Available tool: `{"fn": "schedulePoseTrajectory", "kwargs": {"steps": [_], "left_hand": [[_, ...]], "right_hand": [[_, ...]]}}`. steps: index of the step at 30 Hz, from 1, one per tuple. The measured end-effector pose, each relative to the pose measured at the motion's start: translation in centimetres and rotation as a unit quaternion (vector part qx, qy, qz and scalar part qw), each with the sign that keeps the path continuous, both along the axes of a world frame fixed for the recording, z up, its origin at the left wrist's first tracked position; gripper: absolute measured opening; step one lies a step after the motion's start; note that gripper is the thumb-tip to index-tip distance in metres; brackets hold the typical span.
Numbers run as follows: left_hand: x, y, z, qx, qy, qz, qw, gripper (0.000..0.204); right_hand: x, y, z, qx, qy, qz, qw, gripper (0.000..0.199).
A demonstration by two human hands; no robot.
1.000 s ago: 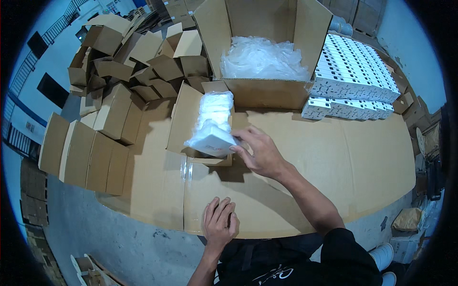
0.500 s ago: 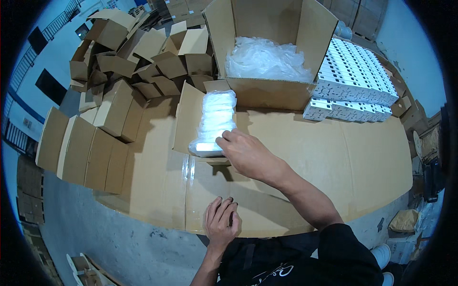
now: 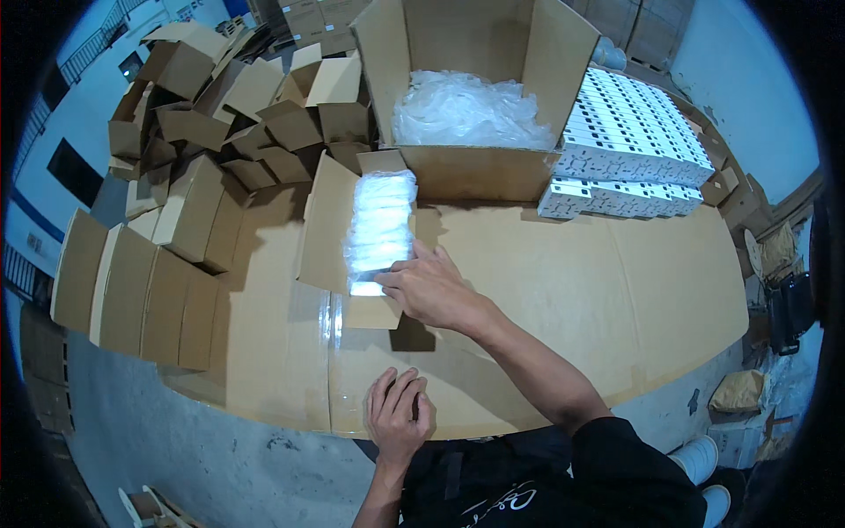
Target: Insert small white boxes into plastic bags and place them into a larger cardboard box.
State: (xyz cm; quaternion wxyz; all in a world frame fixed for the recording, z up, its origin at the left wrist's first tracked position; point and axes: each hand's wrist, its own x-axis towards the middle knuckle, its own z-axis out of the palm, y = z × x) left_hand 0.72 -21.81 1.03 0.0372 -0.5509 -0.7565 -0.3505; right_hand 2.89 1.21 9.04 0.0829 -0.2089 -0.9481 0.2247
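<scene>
An open brown carton (image 3: 373, 315) stands upright near the middle of the cardboard-covered table. Inside it sits a row of white items in clear plastic wrap (image 3: 380, 220). My right hand (image 3: 436, 289) reaches over the carton's right side, its fingers apart and touching the front wrapped items; the undersides of the fingers are hidden. At the table's near edge my left hand (image 3: 399, 412) rests with its fingers apart and slightly bent, holding nothing.
Behind the carton, a large open box (image 3: 493, 172) contains crumpled clear plastic bags (image 3: 475, 110). Stacked white printed boxes (image 3: 629, 163) stand at the back right. Several brown cartons (image 3: 128, 286) line the left side, with a heap of open cartons (image 3: 264, 110) behind them.
My right hand has gone from a pinch at the front item to fingers spread on it. The front item sits lower in the carton. The whole view has shifted slightly.
</scene>
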Motion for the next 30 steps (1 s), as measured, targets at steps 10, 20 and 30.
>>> {"fn": "schedulePoseTrajectory", "kwargs": {"steps": [10, 20, 30], "left_hand": [[0.7, 0.2, 0.5, -0.044, -0.019, -0.015, 0.999, 0.026], [1.3, 5.0, 1.4, -0.146, 0.037, -0.127, 0.98, 0.044], [1.4, 19.3, -0.5, -0.082, 0.028, -0.193, 0.977, 0.042]], "right_hand": [[-0.3, -0.5, -1.1, 0.014, -0.015, -0.007, 1.0, 0.038], [10.7, 4.3, -2.8, -0.027, 0.257, -0.085, 0.962, 0.046], [20.8, 13.7, -5.8, 0.117, 0.277, -0.343, 0.89, 0.05]]}}
